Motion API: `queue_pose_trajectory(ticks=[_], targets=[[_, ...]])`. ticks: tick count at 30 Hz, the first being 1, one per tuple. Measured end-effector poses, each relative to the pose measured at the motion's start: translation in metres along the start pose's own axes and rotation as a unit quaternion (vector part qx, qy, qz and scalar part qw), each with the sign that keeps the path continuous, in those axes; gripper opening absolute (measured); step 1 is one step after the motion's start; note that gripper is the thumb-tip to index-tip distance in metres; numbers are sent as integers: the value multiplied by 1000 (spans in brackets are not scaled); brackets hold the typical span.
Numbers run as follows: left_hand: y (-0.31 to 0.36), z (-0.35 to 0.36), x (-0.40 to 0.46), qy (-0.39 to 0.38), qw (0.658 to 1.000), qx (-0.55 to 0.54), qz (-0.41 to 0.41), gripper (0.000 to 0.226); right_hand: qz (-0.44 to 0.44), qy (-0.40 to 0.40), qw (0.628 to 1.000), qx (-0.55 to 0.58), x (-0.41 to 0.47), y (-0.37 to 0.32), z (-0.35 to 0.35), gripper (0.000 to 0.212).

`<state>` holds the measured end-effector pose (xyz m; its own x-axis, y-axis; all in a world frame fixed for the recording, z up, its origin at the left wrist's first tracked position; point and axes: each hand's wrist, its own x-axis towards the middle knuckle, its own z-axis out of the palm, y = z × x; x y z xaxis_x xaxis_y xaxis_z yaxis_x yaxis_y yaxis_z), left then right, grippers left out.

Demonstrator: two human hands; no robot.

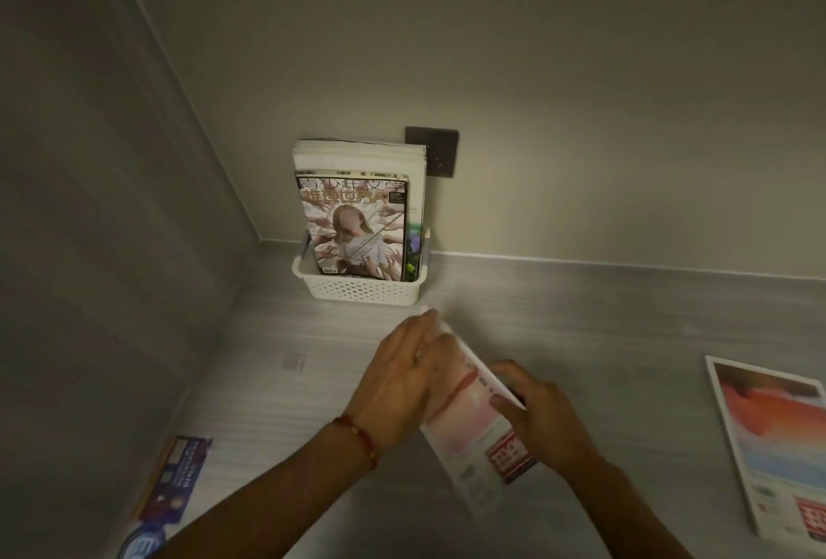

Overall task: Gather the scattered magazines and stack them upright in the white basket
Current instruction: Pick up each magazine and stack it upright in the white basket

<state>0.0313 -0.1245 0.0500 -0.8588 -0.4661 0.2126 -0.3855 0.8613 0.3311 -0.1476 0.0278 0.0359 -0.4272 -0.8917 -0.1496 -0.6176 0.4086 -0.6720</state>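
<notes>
A white perforated basket [357, 288] stands against the back wall near the corner, with several magazines [355, 227] upright in it. Just in front of it, both my hands hold a pink-and-white magazine [474, 429] tilted on its edge above the grey counter. My left hand [398, 384] lies against its left face with fingers fairly straight. My right hand [541, 415] grips its right edge, thumb on the cover. Another magazine with a pink cover [773, 446] lies flat at the right, and a blue one [170, 487] lies at the lower left.
The grey counter [603, 326] meets walls at the back and left. A dark wall socket [436, 151] sits behind the basket.
</notes>
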Motion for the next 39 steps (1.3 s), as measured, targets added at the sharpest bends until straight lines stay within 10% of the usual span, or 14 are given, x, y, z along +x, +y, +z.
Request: queue_pose_trajectory(ticks=[5,9,12,15,20,26,39], targets=[[31,-16,32,-50,976,187,97,85,-204,-66,957,-194,17,-47,-58,35],[25,-30,34,-115,989,72,58,79,-221,-26,942,-250,21,-64,-89,37],[18,-41,30,-91,995,-12,-39,57,-140,129,980,-59,24,-49,-105,39],[-2,-43,26,-43,965,-199,-167,35,25,317,922,219,28,-23,-92,35],[-8,-55,23,3,866,-428,-258,31,190,61,863,464,30,-36,-48,40],[-34,-63,14,15,814,-510,-278,28,20,90,953,289,44,-66,-37,21],[-150,-137,75,191,913,-251,-260,24,-132,194,970,62,170,-171,-59,24]])
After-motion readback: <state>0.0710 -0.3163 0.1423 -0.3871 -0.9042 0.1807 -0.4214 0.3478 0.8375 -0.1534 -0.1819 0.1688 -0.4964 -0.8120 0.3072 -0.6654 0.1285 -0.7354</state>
